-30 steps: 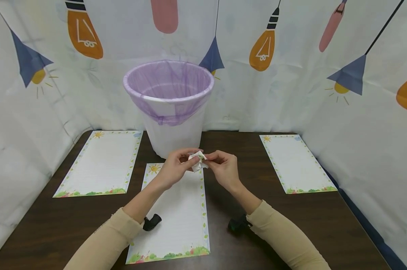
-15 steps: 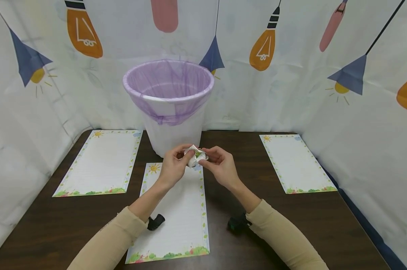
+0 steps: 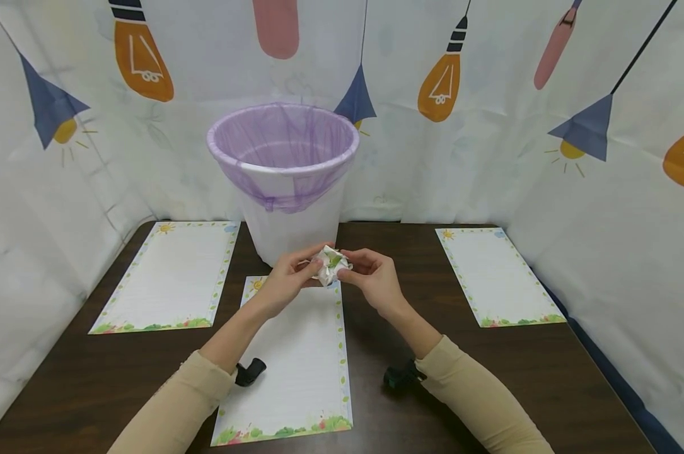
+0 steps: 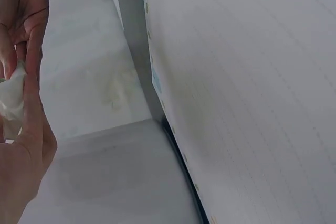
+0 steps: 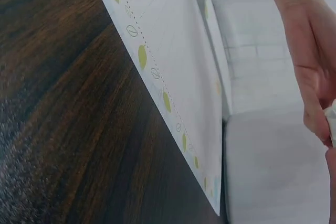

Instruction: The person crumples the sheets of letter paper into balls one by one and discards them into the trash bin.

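Observation:
A small crumpled piece of white paper (image 3: 330, 267) with green print is held between both hands, in front of the bin and over the top edge of the middle sheet. My left hand (image 3: 285, 280) grips its left side, thumb on the near face. From the right, my right hand (image 3: 376, 280) pinches the edge with thumb and fingertips. In the left wrist view the crumpled paper (image 4: 11, 98) shows between fingers at the left edge. Only a sliver of that paper (image 5: 332, 121) enters the right wrist view.
Behind the hands stands a white bin (image 3: 290, 233) lined with a purple bag (image 3: 285, 195). Bordered sheets lie on the dark table (image 3: 421, 403): a left sheet (image 3: 166, 277), a middle sheet (image 3: 296, 366) and a right sheet (image 3: 500, 277). A printed curtain (image 3: 489, 164) hangs around.
The paper has been turned and bunched into a rounder wad, its green print now facing up. Both hands have shifted their hold slightly and remain in about the same spot.

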`<state>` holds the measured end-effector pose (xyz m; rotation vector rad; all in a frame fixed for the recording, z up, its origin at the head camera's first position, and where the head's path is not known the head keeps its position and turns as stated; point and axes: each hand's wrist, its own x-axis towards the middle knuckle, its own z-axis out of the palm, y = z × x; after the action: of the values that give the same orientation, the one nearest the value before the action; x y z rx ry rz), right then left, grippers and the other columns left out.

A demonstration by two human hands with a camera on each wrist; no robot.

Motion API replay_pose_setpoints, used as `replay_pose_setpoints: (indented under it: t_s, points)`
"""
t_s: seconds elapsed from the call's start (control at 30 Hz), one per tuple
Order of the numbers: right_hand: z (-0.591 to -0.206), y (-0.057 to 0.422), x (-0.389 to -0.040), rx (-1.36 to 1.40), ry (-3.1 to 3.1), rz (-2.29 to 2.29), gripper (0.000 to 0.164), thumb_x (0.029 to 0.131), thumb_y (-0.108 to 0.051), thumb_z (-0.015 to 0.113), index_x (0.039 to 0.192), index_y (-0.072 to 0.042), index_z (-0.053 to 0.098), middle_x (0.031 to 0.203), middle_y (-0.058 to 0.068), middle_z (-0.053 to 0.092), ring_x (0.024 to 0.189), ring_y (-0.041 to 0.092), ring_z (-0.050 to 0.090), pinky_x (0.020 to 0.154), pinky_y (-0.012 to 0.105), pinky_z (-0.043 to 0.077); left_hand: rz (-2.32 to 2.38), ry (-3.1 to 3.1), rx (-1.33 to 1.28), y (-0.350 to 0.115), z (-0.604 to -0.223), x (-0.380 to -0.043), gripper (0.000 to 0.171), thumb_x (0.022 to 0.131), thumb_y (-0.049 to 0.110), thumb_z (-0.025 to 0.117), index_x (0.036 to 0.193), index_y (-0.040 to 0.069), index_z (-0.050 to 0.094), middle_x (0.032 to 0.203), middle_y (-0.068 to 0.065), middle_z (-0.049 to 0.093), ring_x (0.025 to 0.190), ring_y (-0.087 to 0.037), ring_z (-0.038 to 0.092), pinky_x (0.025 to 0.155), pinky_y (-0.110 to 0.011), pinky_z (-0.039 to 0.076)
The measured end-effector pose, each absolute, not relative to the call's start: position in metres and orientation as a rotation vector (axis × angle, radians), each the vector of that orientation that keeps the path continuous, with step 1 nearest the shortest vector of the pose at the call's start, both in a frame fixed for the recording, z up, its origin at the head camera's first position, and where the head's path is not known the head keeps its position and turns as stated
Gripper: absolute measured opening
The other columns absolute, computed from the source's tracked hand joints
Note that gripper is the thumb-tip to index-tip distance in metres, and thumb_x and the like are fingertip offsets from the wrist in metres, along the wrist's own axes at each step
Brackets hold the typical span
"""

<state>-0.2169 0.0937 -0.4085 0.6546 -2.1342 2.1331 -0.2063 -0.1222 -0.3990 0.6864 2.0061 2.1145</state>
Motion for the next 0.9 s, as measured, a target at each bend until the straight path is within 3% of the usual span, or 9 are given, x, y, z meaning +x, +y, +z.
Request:
replay_pose_setpoints:
  t_s: [0.23, 0.37, 0.57, 0.73, 0.9]
  points:
    - [-0.410, 0.097, -0.217, 0.678, -2.163, 2.117, 0.031, 0.087, 0.005, 0.079, 0.117, 0.003, 0.074, 0.117, 0.012, 0.073, 0.093, 0.028, 0.070, 0.082, 0.033, 0.060, 2.041, 1.972, 0.659, -0.132, -0.395, -0.204, 0.046, 0.107, 0.005, 0.055, 0.152, 0.000, 0.047, 0.144, -0.020, 0.052, 0.115, -0.029, 0.064, 0.092, -0.043, 0.056]
    - [-0.412, 0.096, -0.216, 0.810, -2.173, 2.020, 0.033, 0.088, 0.002, 0.079, 0.121, 0.002, 0.073, 0.117, 0.013, 0.073, 0.091, 0.026, 0.070, 0.078, 0.033, 0.060, 2.066, 2.055, 0.577, -0.130, -0.396, -0.203, 0.036, 0.103, 0.001, 0.060, 0.139, -0.002, 0.058, 0.122, -0.022, 0.062, 0.098, -0.029, 0.070, 0.084, -0.044, 0.059]
    - [-0.406, 0.094, -0.210, 1.078, -2.106, 1.791, 0.044, 0.091, 0.007, 0.074, 0.133, 0.005, 0.064, 0.123, 0.017, 0.069, 0.096, 0.029, 0.072, 0.077, 0.038, 0.061, 2.116, 2.165, 0.452, -0.123, -0.396, -0.200, 0.023, 0.101, -0.003, 0.061, 0.125, -0.002, 0.063, 0.100, -0.021, 0.063, 0.079, -0.028, 0.072, 0.076, -0.050, 0.060]
    - [-0.387, 0.095, -0.197, 1.201, -2.088, 1.663, 0.049, 0.086, 0.019, 0.072, 0.132, 0.017, 0.056, 0.120, 0.031, 0.066, 0.099, 0.042, 0.070, 0.076, 0.049, 0.060, 2.146, 2.211, 0.377, -0.119, -0.395, -0.199, 0.013, 0.100, -0.004, 0.062, 0.113, -0.003, 0.066, 0.096, -0.021, 0.063, 0.078, -0.029, 0.071, 0.069, -0.041, 0.062]
    - [-0.390, 0.098, -0.201, 1.320, -2.041, 1.596, 0.050, 0.079, 0.024, 0.076, 0.126, 0.020, 0.059, 0.121, 0.033, 0.064, 0.102, 0.042, 0.069, 0.078, 0.048, 0.060, 2.206, 2.181, 0.322, -0.116, -0.396, -0.197, 0.009, 0.096, -0.011, 0.061, 0.103, -0.008, 0.067, 0.096, -0.020, 0.064, 0.079, -0.028, 0.071, 0.066, -0.037, 0.061]
